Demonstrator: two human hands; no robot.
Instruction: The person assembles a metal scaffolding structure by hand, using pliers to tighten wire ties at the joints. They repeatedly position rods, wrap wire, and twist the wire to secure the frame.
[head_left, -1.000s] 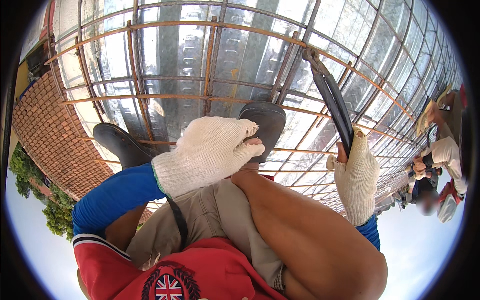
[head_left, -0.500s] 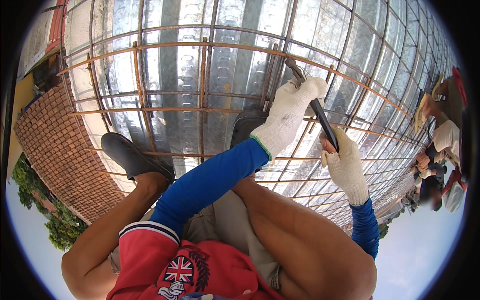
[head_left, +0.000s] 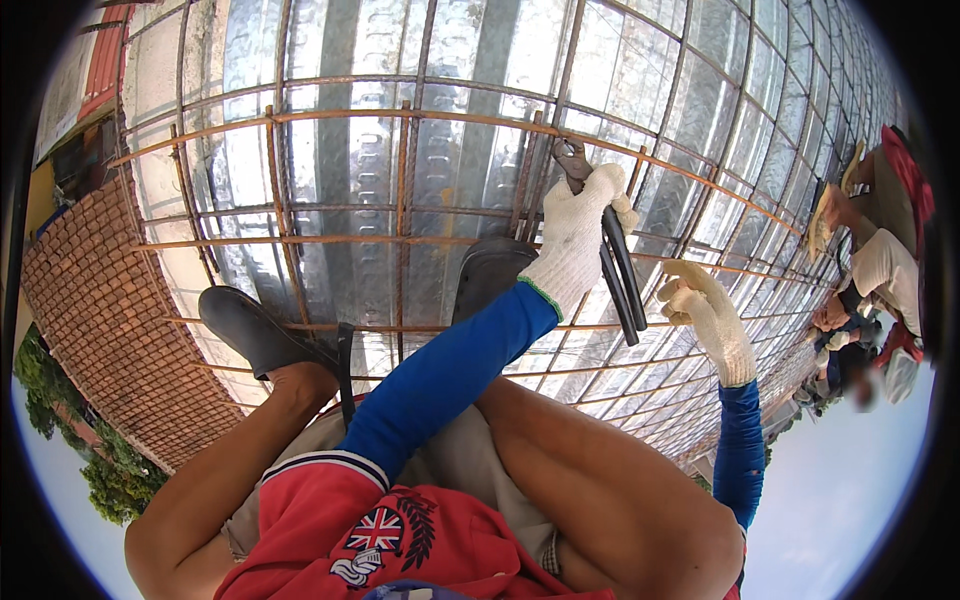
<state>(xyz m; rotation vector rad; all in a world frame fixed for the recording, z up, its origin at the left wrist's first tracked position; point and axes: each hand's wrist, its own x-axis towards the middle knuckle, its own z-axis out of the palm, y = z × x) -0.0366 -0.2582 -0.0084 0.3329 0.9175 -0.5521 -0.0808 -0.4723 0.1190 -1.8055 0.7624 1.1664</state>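
Note:
My left hand (head_left: 585, 235), in a white knit glove with a blue sleeve behind it, is wrapped round a pair of pincers (head_left: 625, 285) just below the jaws. The jaws (head_left: 570, 160) point away from me, close to a rusty rebar rod (head_left: 640, 157) of the mesh. Both dark handles hang together out of the glove toward me. To the right, my right hand (head_left: 712, 318), also gloved, is off the handles with bent fingers parted. Nothing shows clearly in it.
Rebar mesh (head_left: 405, 165) lies over shiny corrugated metal sheets (head_left: 480, 110). My feet in dark clogs (head_left: 250, 330) rest among the rods. A tiled roof (head_left: 100, 310) slopes down at left. Several other people (head_left: 885, 270) are at the far right, beside the mesh.
My right hand has let go of the pincers' handle and drawn aside to the right. The pincers' handles have swung toward me, and my left hand has shifted slightly left with the tool.

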